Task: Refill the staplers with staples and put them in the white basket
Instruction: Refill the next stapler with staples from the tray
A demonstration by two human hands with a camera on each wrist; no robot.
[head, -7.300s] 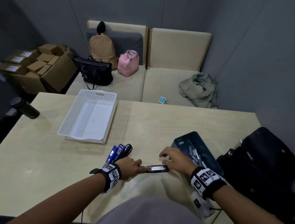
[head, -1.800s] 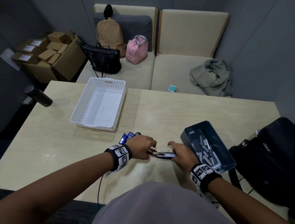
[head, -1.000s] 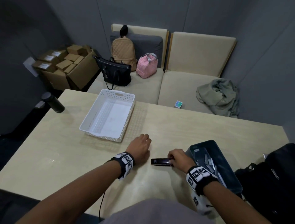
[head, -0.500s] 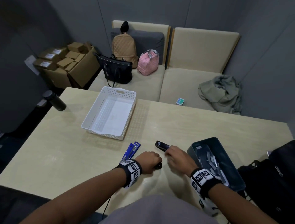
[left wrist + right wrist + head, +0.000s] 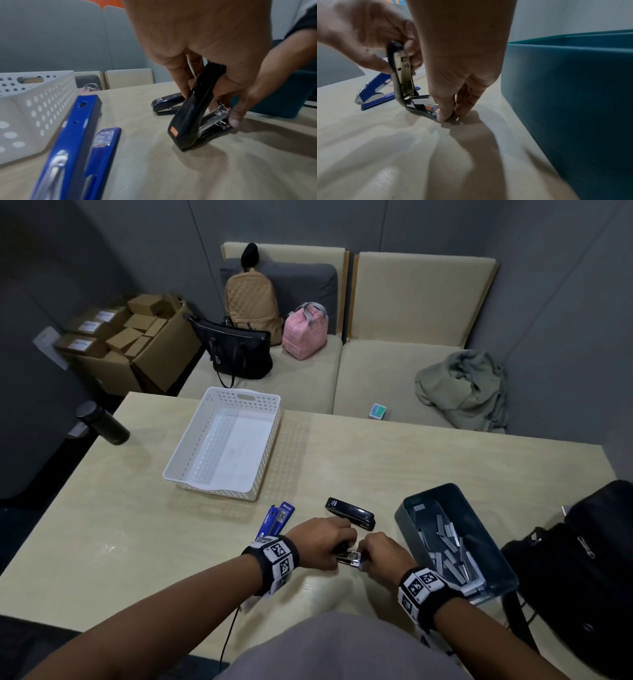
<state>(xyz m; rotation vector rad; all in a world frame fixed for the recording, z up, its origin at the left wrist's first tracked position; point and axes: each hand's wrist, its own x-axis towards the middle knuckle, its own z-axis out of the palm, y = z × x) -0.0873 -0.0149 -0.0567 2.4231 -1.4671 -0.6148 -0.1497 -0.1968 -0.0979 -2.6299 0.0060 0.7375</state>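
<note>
Left hand [image 5: 320, 541]: fingers grip raised top arm of black stapler [image 5: 193, 116].
Right hand [image 5: 385, 554]: fingers pinch stapler base against table [image 5: 411, 460].
Staple tin [image 5: 507, 573]: beside right fingers.

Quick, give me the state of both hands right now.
Left hand: grips the raised top of the opened black stapler.
Right hand: pinches that stapler's base against the table.

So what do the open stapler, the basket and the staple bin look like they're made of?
Open stapler: glossy black shell, probably plastic; inside, a bright metal rail that glints.
Basket: matte white plastic by the look, its walls punched with round holes and a moulded handle slot.
Staple bin: smooth, opaque teal walls, likely plastic, though painted metal can't be ruled out.
</note>
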